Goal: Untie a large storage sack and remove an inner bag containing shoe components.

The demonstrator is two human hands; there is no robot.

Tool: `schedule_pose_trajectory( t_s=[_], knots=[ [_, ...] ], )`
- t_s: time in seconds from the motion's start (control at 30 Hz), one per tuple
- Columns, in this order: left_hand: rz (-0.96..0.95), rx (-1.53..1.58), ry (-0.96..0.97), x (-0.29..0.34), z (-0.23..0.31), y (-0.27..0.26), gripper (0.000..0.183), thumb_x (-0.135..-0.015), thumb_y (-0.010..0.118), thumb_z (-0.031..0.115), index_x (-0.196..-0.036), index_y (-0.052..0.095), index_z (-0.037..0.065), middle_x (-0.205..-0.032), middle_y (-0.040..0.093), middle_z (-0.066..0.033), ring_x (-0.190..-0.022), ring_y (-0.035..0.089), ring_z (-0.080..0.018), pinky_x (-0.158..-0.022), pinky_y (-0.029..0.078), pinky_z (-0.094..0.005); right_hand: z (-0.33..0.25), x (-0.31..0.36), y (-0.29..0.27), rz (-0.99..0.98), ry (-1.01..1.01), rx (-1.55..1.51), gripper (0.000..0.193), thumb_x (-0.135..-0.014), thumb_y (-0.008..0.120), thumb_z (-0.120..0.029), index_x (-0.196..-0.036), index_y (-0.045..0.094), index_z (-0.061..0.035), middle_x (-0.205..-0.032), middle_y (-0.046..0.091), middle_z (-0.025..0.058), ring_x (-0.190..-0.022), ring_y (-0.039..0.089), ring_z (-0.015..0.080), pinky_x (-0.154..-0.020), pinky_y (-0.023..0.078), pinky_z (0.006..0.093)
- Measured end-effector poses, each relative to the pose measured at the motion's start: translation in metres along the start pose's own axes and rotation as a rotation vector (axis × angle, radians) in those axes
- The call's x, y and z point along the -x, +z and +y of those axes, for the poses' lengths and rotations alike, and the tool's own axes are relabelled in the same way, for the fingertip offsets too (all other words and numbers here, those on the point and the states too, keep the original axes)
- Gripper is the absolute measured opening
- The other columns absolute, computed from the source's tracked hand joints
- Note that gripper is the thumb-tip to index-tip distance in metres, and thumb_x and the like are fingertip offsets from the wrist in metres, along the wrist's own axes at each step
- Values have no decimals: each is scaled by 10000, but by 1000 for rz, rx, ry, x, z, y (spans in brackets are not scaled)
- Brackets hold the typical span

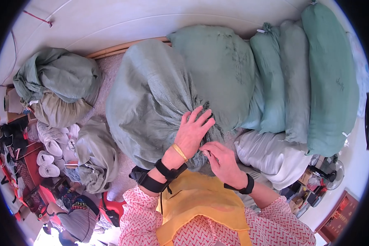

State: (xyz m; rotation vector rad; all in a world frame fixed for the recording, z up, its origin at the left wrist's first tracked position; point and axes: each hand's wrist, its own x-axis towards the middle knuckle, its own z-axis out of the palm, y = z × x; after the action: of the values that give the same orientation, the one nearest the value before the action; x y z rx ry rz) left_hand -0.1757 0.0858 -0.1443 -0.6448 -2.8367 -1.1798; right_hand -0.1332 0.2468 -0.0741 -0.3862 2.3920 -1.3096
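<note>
Left hand (pixel 194 132), spread wide, is resting on a bulging grey woven sack (pixel 145 96); right hand (pixel 223 162), at four o'clock, is pinching, contents unclear. Slackening pressure could be loosening gathers.

Left hand (pixel 189 133) lies splayed over the gathered cloth of a bulging grey-green woven sack (pixel 145 94); right hand (pixel 224 163) pinches just beside it (anything gripped is too small to tell). Stuffed green sacks (pixel 332 82) line the right, white shoes (pixel 49 159) sit left.
</note>
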Motion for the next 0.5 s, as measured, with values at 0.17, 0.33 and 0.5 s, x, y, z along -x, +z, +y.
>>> schedule_pose_trajectory(
  t_s=[0.17, 0.33, 0.5],
  knots=[
    [-92, -73, -33, -12, -9, 5, 485, -632, 639, -62, -1086, 584, 100, -1049, 592, -60, -1137, 499, -334, -955, 384, -468, 4, 6, 8, -7, 31, -85, 243, -873, 562, 94, -1086, 625, -3, -1043, 639, 170, -880, 647, 370, -761, 531, 402],
    [-88, 67, -120, -15, -18, -12, 507, -536, 640, -100, -987, 561, 118, -961, 561, -44, -1051, 496, -316, -871, 376, -438, 22, 7, 11, -62, -53, 87, 279, -846, 590, 88, -1121, 591, 38, -1136, 607, 201, -1019, 610, 379, -869, 514, 430],
    [-216, 64, -176, -8, -27, -11, 414, -548, 682, -71, -884, 522, 111, -898, 527, -22, -983, 485, -297, -822, 356, -422, 31, 6, 17, -164, -38, 241, 340, -777, 583, 96, -1116, 564, 83, -1191, 569, 245, -1118, 558, 402, -957, 482, 440]
  ],
)
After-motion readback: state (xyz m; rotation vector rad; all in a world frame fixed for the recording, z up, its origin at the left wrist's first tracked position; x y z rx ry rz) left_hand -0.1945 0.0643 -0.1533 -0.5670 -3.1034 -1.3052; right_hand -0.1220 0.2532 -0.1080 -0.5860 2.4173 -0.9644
